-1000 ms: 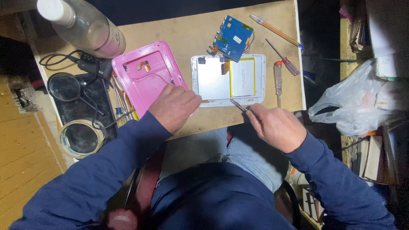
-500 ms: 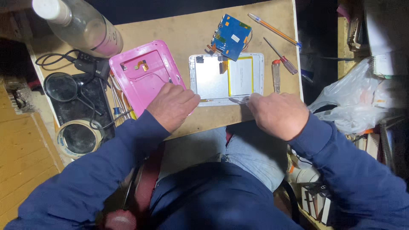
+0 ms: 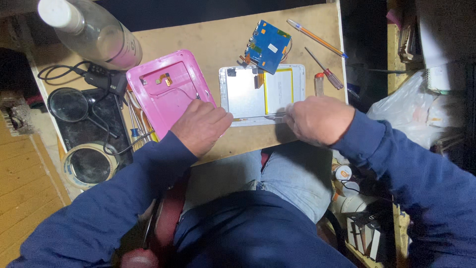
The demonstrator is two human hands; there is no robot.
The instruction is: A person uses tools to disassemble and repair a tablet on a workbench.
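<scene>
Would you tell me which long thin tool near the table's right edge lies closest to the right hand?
The red-handled screwdriver, just above the right hand; the orange pen lies farther up.

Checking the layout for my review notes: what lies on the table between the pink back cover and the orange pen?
In the head view, between the pink back cover and the orange pen lie the blue circuit board and the opened white tablet frame.

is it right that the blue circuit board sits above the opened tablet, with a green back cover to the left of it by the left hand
Not quite: the back cover is pink, not green. The head view shows it left of the opened tablet, by the left hand, with the blue circuit board above the tablet.
</scene>
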